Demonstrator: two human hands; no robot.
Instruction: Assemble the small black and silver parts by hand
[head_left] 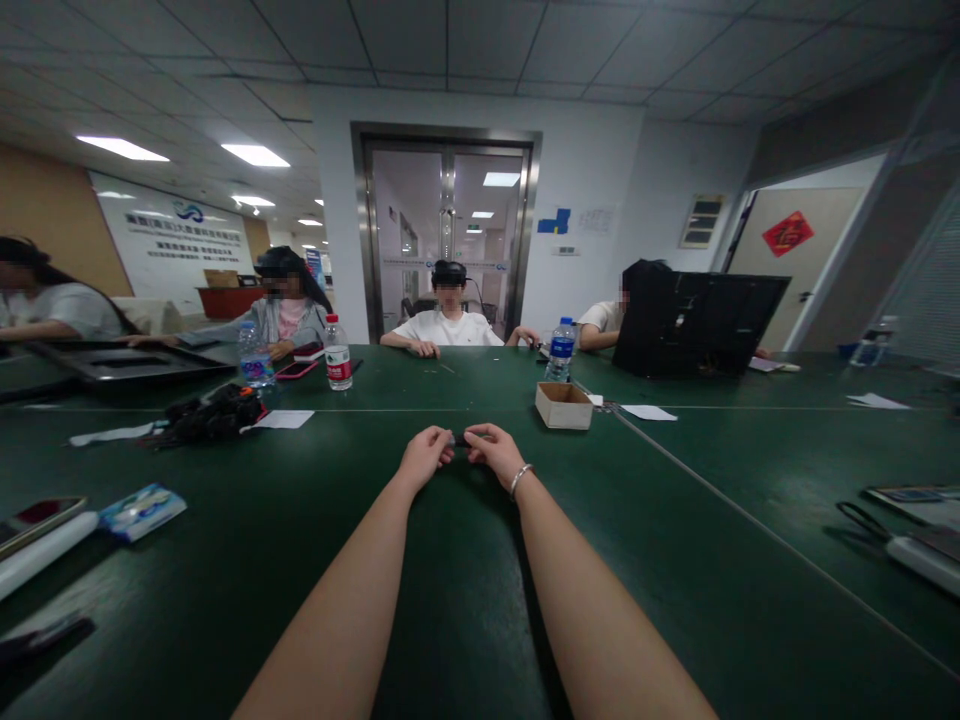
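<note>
A dark green surface (pixel 675 560) fills the lower view, made of panels joined edge to edge. On its far right side stands a black screen (pixel 697 325) with its back to the camera, and a flat black tray (pixel 127 362) lies at the far left. Across the surface sits a person in a white shirt (pixel 448 325), forearms resting on the far edge. A tangled black bundle (pixel 214 413) lies left of centre, just beside a white paper slip (pixel 284 419). An open cardboard box (pixel 563 405) sits right of centre, near a blue-labelled water bottle (pixel 560 350); a red-labelled water bottle (pixel 338 354) stands well to the left. Both forearms stretch forward over the middle. The left hand (pixel 425 455) and the right hand (pixel 491 452), which has a bracelet (pixel 520 478) at its wrist, meet fingertip to fingertip, each with fingers curled and pinching one end of a small dark object (pixel 460 439). That object is held between them just above the surface, near the box; its kind is too small to tell.
</note>
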